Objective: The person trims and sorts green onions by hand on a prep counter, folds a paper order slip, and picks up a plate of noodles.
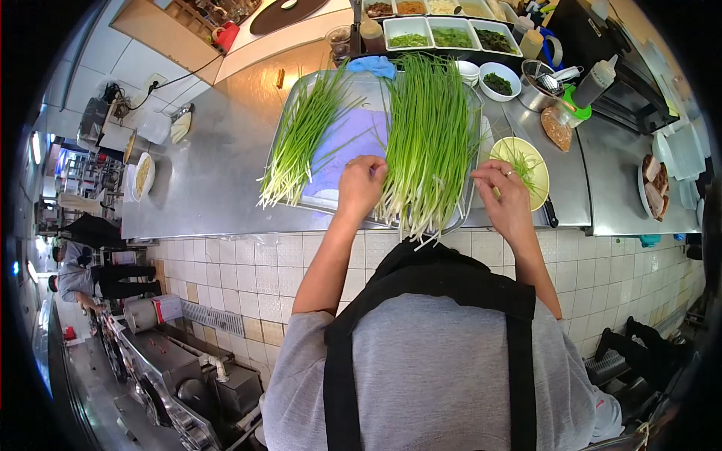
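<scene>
A large bundle of thin green scallions [425, 128] lies lengthwise on a metal tray [477, 139], white root ends toward me. A smaller bunch of scallions [307, 139] rests on the tray's left side, with a purple-blue sheet [352, 135] showing between. My left hand [363, 184] is closed at the large bundle's left edge; what its fingers hold, if anything, is hidden. Right of the bundle, my right hand [505, 192] is loosely open, finger and thumb apart. It hovers by a pale yellow bowl [543, 194] with thin green trimmings inside.
A blue cloth [372, 66] lies at the tray's far edge. A knife handle [551, 213] shows beside the yellow bowl. Behind stand a bowl of chopped greens [499, 81], a metal pot [535, 79] and white ingredient containers [407, 34]. Other people stand at far left and lower right.
</scene>
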